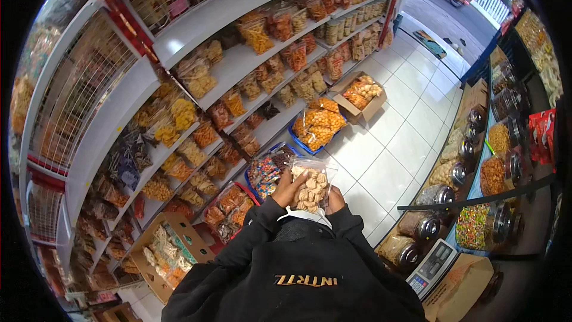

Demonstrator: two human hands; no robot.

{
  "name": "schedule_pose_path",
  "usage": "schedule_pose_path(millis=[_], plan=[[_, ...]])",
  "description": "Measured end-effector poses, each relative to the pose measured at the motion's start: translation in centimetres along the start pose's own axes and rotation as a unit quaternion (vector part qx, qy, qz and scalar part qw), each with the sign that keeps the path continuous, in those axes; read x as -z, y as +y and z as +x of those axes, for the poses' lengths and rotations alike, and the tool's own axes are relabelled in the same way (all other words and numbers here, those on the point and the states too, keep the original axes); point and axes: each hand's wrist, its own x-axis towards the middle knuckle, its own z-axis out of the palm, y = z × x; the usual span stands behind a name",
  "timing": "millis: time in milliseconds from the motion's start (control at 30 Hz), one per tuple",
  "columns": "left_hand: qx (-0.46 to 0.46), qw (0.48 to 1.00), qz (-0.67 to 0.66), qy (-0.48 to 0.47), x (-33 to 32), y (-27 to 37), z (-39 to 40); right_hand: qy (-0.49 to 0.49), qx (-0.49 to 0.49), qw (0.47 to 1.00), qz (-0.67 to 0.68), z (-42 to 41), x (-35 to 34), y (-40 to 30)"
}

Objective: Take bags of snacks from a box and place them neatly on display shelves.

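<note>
A transparent plastic bag of pale, swirled cookies (313, 186) is held upright in front of my chest, between both hands. My left hand (289, 189) grips its left side, with the thumb laid across the front. At the lower right edge, my right hand (335, 200) holds the bag, its fingers partly hidden behind the plastic. Just beyond my left hand stands a basket with bags of multicoloured sweets (267, 174). Farther out, bags of round orange snacks (318, 123) fill a blue plastic basket (308, 148) on the floor.
Metal shelves (196, 31) with bagged snacks line the left. Cardboard boxes stand on the white tiled floor (384, 152), one with snack bags (363, 91), another (196, 239) near my left elbow. On the right are lidded jars (473, 226) and a digital scale (431, 268).
</note>
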Motion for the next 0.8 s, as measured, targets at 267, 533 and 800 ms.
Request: schedule_pose_path(millis=[267,533,800], plan=[[-0.214,0.885,0.372,0.182,-6.3,3.0,4.1,0.084,0.126,0.988,-0.011,3.2,5.1,-3.6],[-0.273,0.850,0.443,0.084,-11.1,8.8,10.9,0.170,0.274,0.939,-0.119,9.4,4.4,-13.0],[-0.257,0.917,0.292,0.093,-9.4,11.9,23.4,0.169,0.291,0.909,-0.244,17.3,2.0,-25.0]])
